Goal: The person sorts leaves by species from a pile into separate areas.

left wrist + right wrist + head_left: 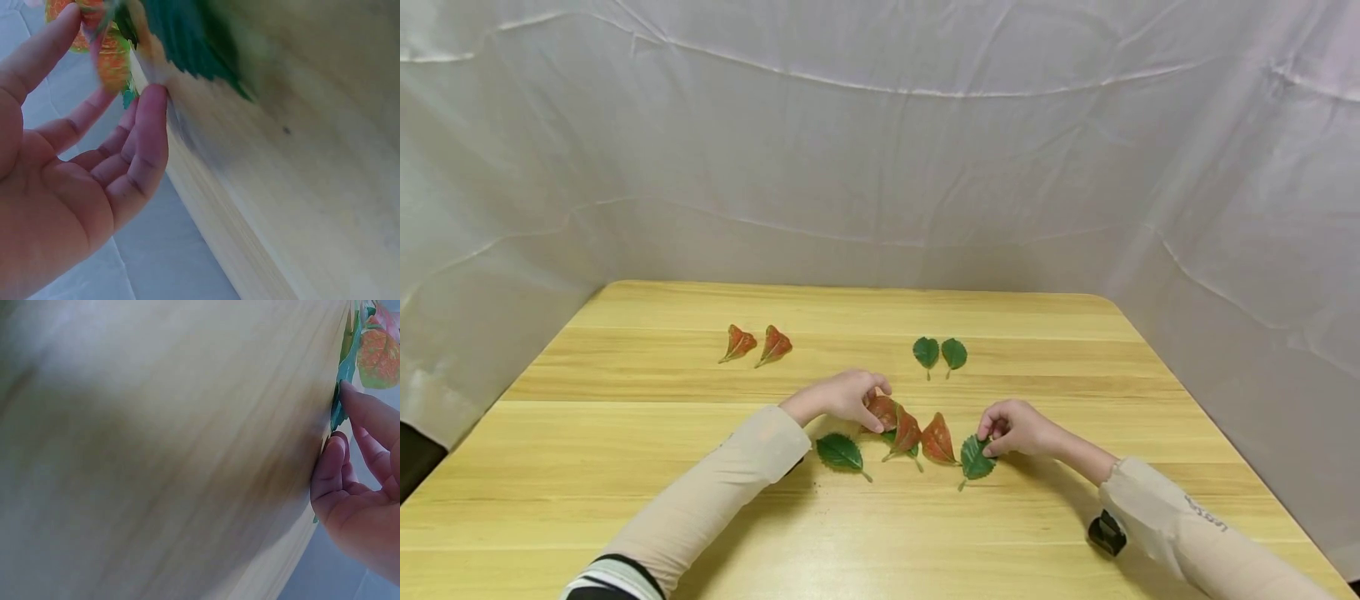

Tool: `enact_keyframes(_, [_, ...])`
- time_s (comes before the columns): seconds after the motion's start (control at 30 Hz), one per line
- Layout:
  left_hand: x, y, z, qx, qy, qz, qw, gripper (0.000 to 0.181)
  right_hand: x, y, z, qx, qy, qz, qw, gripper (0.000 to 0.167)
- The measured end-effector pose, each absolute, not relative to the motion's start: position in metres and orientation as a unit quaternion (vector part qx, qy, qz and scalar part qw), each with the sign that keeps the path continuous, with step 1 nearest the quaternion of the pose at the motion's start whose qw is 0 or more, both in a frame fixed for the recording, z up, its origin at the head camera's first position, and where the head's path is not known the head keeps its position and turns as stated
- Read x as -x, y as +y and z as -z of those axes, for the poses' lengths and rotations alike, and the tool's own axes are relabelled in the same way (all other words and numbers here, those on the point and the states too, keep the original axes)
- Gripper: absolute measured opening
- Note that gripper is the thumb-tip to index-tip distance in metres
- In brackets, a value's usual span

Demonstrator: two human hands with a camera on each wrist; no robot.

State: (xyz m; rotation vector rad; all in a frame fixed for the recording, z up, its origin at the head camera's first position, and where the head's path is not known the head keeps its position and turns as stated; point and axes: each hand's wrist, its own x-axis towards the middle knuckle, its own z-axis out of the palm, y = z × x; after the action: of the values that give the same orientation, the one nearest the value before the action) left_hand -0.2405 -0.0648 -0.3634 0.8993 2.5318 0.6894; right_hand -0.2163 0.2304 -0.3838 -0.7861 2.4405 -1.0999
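Note:
My left hand (848, 398) pinches a red leaf (883, 412) between thumb and fingers, just above the table. In the left wrist view, an orange-red leaf (114, 65) shows by the left thumb and index finger. My right hand (1018, 427) pinches the edge of a green leaf (973, 460) with a serrated rim; the right wrist view shows that green leaf (345, 381) edge-on. Between the hands lie two more red leaves (907, 431), (937, 440), the first partly covering a green leaf (913, 451). Another green leaf (840, 452) lies below the left hand.
Two red leaves (774, 343) lie side by side at the back left of the wooden table (625, 467). Two green leaves (954, 354) lie at the back, right of the middle. A grey-white cloth (880, 167) hangs around the table's back and sides.

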Motion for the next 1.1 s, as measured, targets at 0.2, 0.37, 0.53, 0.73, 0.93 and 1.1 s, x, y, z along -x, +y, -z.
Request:
enact_keyframes(0.2, [0.242,-0.065,0.366,-0.313,0.897,-0.256,0.18,0.052,0.217,0.23,0.385,0.281,0.861,0.386,0.175,0.015])
enact_keyframes(0.37, [0.243,-0.067,0.366,-0.301,0.89,-0.298,0.17,0.06,0.217,0.23,0.386,0.282,0.859,0.39,0.176,0.015])
enact_keyframes(0.53, [0.245,-0.07,0.367,-0.316,0.891,-0.298,0.134,0.035,0.217,0.23,0.386,0.28,0.86,0.389,0.176,0.015])
enact_keyframes(0.73, [0.249,-0.074,0.37,-0.317,0.889,-0.314,0.098,0.016,0.216,0.23,0.386,0.272,0.862,0.389,0.179,0.015])
enact_keyframes(0.93, [0.255,-0.082,0.372,-0.301,0.891,-0.332,0.072,0.013,0.216,0.23,0.384,0.264,0.861,0.393,0.183,0.015])
enact_keyframes(1.1, [0.258,-0.09,0.371,-0.273,0.899,-0.335,0.069,0.013,0.217,0.23,0.384,0.266,0.863,0.39,0.182,0.014])
